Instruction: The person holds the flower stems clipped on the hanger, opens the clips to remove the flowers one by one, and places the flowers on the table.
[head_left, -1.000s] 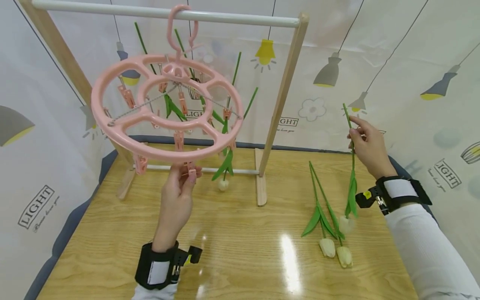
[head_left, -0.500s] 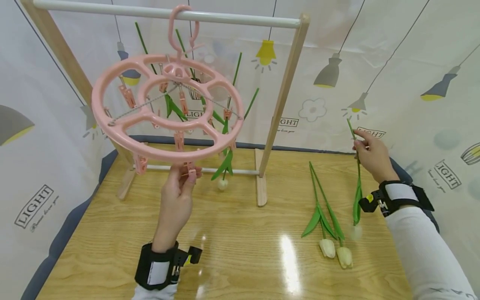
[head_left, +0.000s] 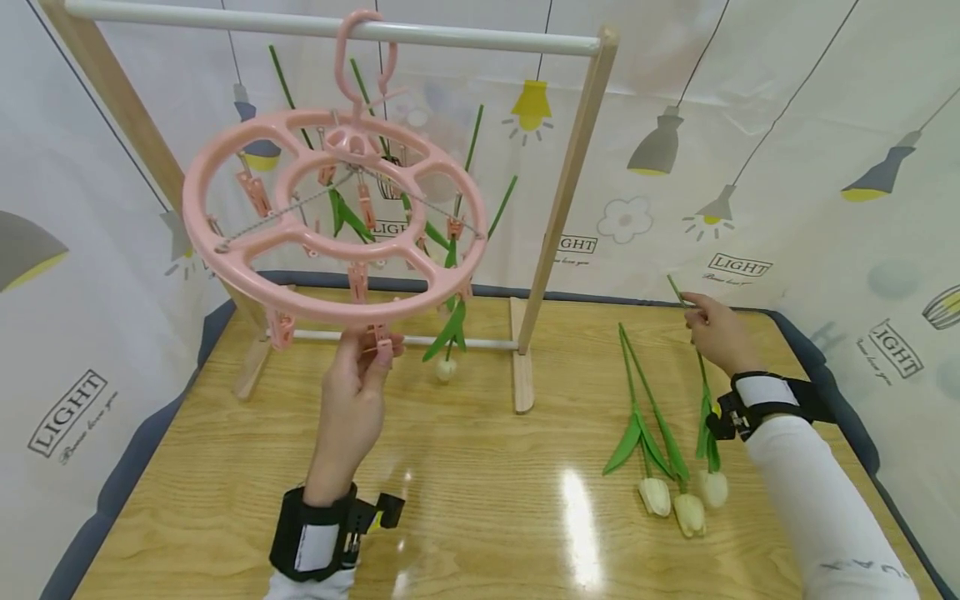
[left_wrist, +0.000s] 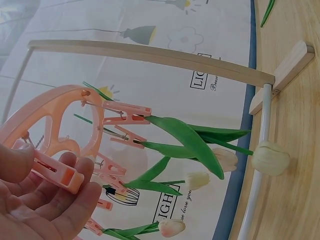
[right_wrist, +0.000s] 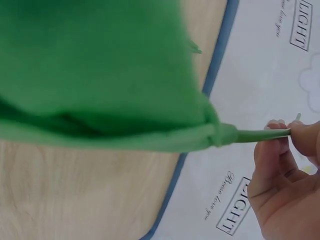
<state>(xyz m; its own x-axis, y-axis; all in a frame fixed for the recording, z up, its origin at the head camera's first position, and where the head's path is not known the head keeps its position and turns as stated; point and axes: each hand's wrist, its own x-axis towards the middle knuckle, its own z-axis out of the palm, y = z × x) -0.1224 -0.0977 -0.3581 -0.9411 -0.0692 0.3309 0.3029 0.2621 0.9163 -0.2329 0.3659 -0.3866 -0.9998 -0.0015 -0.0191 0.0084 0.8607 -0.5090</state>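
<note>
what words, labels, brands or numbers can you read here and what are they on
"LIGHT": boxed, printed several times on the backdrop
"love you": script below the boxed word, on the backdrop; the word before it is unclear
Right sleeve: dark marks, too blurred to read
No readable numbers

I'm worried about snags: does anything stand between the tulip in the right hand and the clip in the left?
In the head view, the right wooden post crosses the line from the held tulip to the pinched clip, its depth unclear. Two loose tulips lie on the table between the held one and the post.
</note>
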